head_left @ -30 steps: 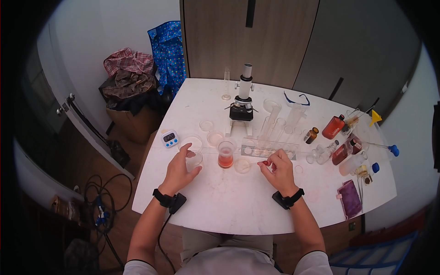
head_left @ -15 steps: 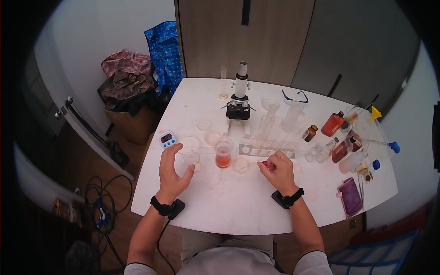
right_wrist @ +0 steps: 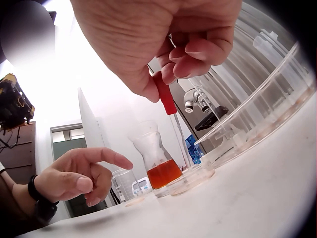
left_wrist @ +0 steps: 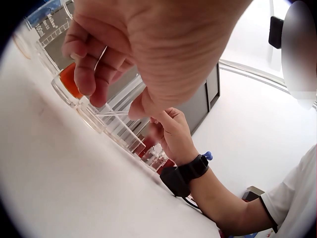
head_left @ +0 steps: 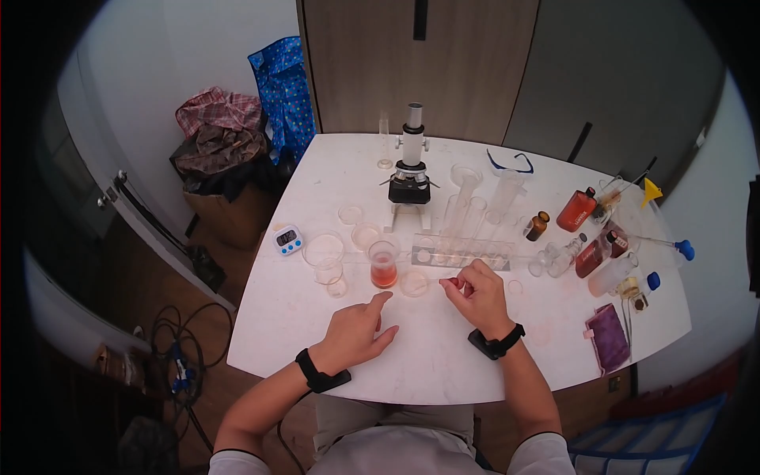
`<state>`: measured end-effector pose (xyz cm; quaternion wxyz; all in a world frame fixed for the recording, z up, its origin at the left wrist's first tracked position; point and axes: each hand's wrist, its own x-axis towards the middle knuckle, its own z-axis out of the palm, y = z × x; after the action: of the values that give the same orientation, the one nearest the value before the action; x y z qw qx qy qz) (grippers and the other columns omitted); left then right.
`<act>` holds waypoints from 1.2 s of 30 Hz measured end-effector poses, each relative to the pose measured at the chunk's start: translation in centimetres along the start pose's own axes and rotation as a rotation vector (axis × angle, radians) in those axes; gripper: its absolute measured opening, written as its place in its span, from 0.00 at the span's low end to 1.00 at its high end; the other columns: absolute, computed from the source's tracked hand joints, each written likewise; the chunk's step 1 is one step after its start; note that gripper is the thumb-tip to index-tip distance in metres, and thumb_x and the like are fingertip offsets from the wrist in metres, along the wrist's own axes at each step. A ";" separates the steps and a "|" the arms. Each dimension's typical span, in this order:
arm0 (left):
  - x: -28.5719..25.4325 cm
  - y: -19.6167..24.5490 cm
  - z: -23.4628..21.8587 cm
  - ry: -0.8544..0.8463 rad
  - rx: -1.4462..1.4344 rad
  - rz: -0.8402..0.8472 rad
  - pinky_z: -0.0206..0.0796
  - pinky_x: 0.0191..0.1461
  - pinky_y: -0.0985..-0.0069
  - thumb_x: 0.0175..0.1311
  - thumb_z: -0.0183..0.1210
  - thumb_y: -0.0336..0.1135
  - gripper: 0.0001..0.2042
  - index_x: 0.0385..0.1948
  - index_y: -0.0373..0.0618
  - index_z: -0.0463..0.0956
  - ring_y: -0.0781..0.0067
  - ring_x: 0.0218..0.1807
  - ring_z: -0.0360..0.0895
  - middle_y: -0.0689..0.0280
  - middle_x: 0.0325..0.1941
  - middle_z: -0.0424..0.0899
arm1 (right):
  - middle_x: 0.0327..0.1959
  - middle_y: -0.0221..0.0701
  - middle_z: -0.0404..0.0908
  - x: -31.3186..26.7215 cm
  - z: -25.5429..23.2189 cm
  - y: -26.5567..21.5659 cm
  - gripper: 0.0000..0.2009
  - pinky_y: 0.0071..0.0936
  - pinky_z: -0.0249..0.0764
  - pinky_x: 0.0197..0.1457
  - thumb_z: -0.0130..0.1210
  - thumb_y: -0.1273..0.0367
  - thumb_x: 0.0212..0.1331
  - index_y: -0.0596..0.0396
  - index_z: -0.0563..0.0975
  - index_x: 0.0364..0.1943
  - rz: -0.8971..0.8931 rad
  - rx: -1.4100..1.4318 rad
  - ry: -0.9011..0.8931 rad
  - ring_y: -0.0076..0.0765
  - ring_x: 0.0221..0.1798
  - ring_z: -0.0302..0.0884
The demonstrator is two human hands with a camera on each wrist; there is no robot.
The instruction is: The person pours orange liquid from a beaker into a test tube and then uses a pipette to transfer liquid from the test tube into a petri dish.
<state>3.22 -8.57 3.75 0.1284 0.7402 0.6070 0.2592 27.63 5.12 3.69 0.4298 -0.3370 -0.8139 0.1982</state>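
My right hand (head_left: 481, 299) pinches a thin tool with a red handle (right_wrist: 167, 94); in the right wrist view its tip points down toward a shallow clear dish (head_left: 414, 285). My left hand (head_left: 354, 332) holds nothing and hovers over the near table, index finger pointing toward a beaker of orange-red liquid (head_left: 384, 273). That narrow-waisted beaker (right_wrist: 164, 171) stands upright just left of the dish. A clear cup (head_left: 327, 271) stands farther left.
A microscope (head_left: 410, 174) stands behind, a rack of clear tubes (head_left: 461, 252) at centre right. A timer (head_left: 288, 239) sits at the left, brown and red bottles (head_left: 576, 210) and a purple cloth (head_left: 608, 338) at the right.
My left hand has left the clear cup at the left and moved right and nearer the table's front edge. The right hand has stayed almost in place with the red-handled tool.
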 end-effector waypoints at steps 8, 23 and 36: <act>4.0 0.5 2.7 -0.062 0.161 -0.027 0.74 0.31 0.55 0.65 0.67 0.44 0.38 0.72 0.34 0.60 0.47 0.26 0.84 0.56 0.22 0.84 | 0.25 0.32 0.72 -0.1 -0.3 -0.2 0.13 0.32 0.68 0.26 0.72 0.70 0.57 0.57 0.77 0.25 -0.046 -0.009 0.029 0.35 0.21 0.71; 7.8 1.0 5.0 -0.087 0.152 -0.182 0.79 0.40 0.50 0.62 0.68 0.43 0.37 0.67 0.26 0.63 0.39 0.36 0.87 0.44 0.33 0.87 | 0.27 0.33 0.75 -0.5 -0.8 0.3 0.13 0.36 0.72 0.29 0.72 0.67 0.58 0.55 0.77 0.26 -0.023 -0.004 0.057 0.42 0.25 0.77; 8.4 0.5 5.4 -0.083 0.180 -0.191 0.80 0.41 0.51 0.61 0.68 0.40 0.32 0.62 0.29 0.67 0.41 0.36 0.88 0.44 0.32 0.87 | 0.24 0.32 0.74 -0.4 -0.7 0.5 0.14 0.29 0.68 0.26 0.74 0.68 0.57 0.58 0.78 0.25 -0.070 -0.013 0.088 0.31 0.21 0.72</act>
<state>7.62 0.15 1.42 0.1103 0.6976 0.6897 0.1595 28.61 5.20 3.50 0.4698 -0.3196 -0.8067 0.1627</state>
